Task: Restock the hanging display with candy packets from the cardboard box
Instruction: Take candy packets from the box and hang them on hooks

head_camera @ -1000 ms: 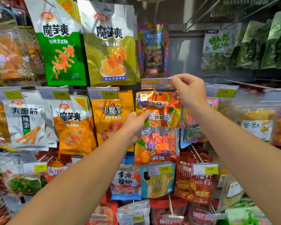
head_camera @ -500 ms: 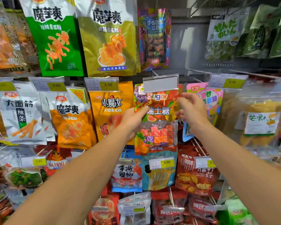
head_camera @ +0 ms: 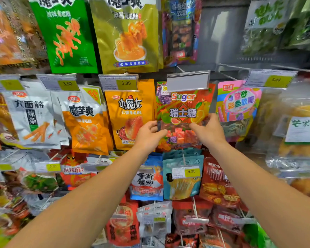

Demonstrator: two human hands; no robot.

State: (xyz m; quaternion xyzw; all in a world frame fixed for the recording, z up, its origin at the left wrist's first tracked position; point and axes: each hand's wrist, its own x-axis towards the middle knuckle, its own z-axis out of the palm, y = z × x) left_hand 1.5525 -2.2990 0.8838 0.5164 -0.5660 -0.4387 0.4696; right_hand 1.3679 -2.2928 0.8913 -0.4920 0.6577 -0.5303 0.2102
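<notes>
You hold the candy packet (head_camera: 183, 113) with both of your hands, right in the middle of the hanging display (head_camera: 222, 43). It is orange and red, with the word "Sugar" near its top and little pink and purple cubes showing through a clear window lower down. Your left hand (head_camera: 149, 135) grips the packet's left edge, with the thumb on the front and the other fingers curled behind it. Your right hand (head_camera: 208, 132) holds the right edge in much the same way, with the thumb lying across the clear window. The packet hangs straight up and down. Its top is tucked behind a blank price tag holder (head_camera: 188, 81), so you cannot tell whether it sits on the hook. Just to the left of it hangs an orange snack bag (head_camera: 131, 111) under a yellow tag that says 3.90. Just to the right hangs a pink packet (head_camera: 239, 102) with striped candy strips on it. Right below your hands is a teal bag (head_camera: 183, 178) with a 4.90 tag. Above, a big green bag (head_camera: 64, 34) and an olive bag (head_camera: 129, 33) hang side by side in the top row. Both of your arms are bare and reach up from the bottom corners.
</notes>
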